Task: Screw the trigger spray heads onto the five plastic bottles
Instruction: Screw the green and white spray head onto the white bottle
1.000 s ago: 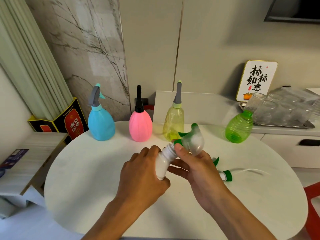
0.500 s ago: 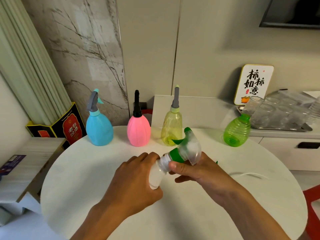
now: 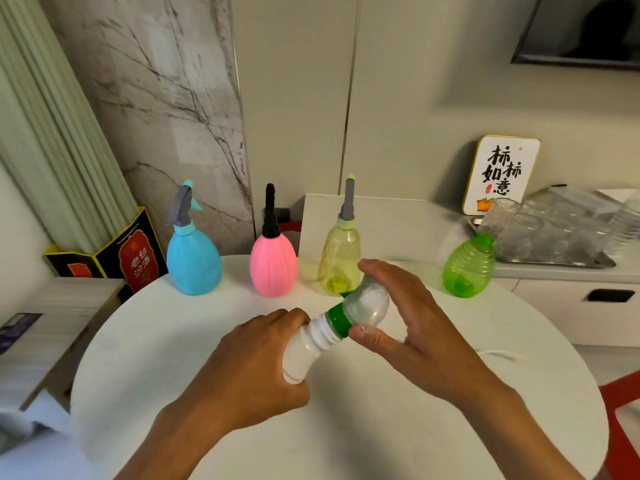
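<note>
My left hand (image 3: 249, 362) grips a white bottle (image 3: 303, 348), tilted with its ribbed neck up and to the right. A frosted spray head (image 3: 367, 304) with a green collar sits on that neck, and my right hand (image 3: 408, 327) holds it between thumb and fingers. At the back of the round white table (image 3: 207, 427) stand a blue bottle (image 3: 194, 261), a pink bottle (image 3: 273, 268) and a yellow bottle (image 3: 339, 263), each with a spray head on. A green bottle (image 3: 469, 268) stands at the back right with its neck bare.
A thin white tube (image 3: 498, 353) lies on the table right of my right hand. A metal tray of clear glasses (image 3: 554, 233) and a framed sign (image 3: 500, 174) sit on the counter behind. A black and red box (image 3: 135, 258) stands at the left.
My right hand has shifted its grip around the spray head, whose green trigger is now hidden. The bottle neck has swung up and right. The camera has tilted up a little.
</note>
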